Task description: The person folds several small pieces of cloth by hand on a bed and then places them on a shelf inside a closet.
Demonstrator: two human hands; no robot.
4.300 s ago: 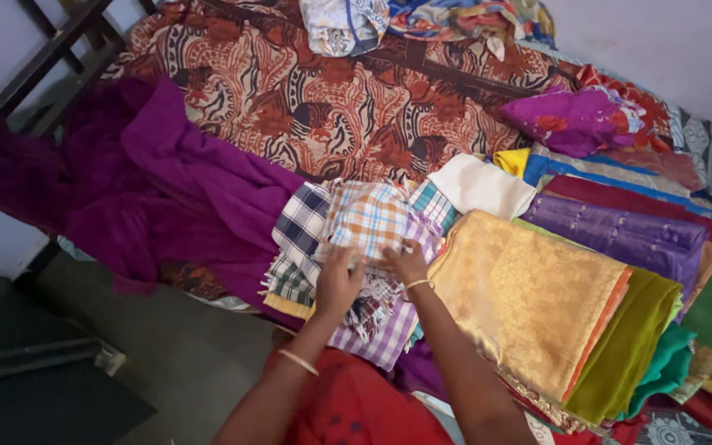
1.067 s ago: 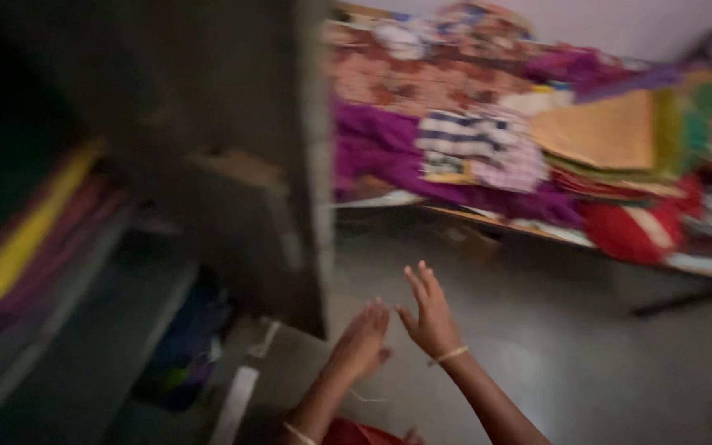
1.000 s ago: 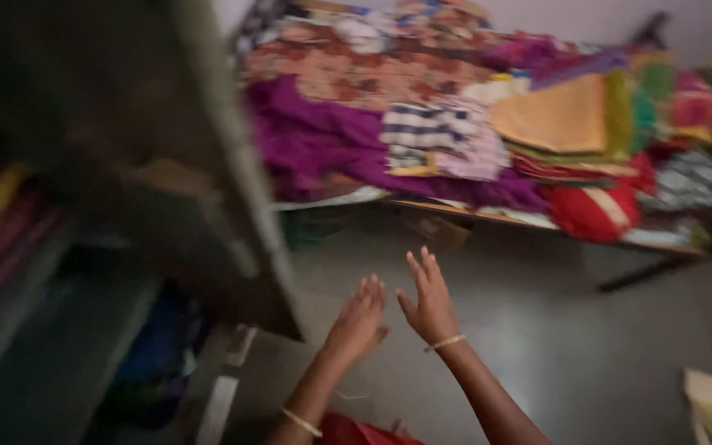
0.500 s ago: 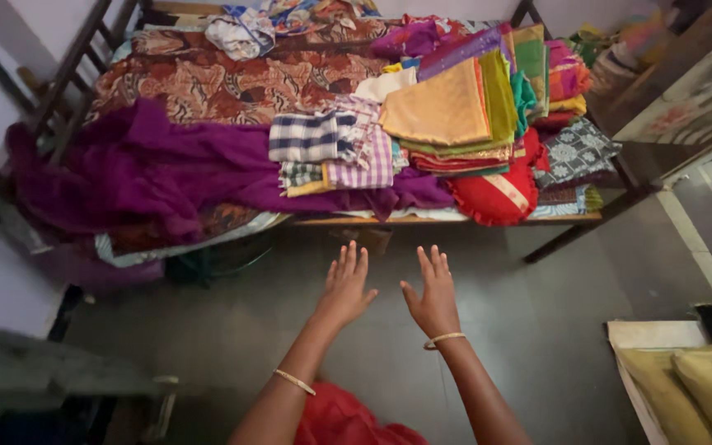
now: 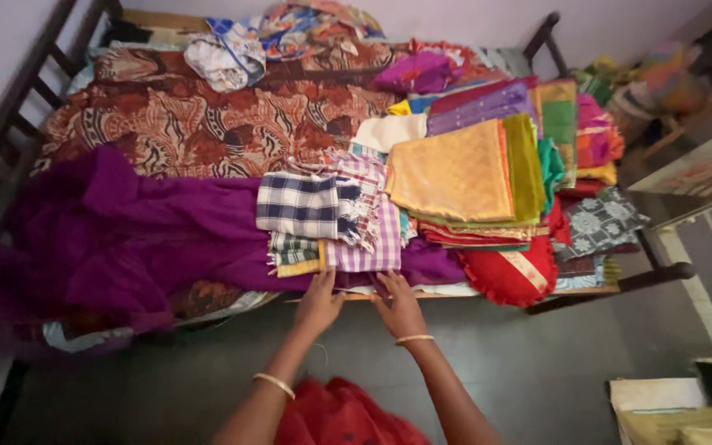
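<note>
1. The bed is filling most of the view – its near edge is just in front of us, with bare floor to stand on.
2. The purple cloth is spreading out and drooping over that edge.
3. The checked cloths are sitting in a folded pile near the edge – easy to reach.
4. We are laying our left hand and right hand flat, fingers spread, holding nothing, under the pile's front.
</note>
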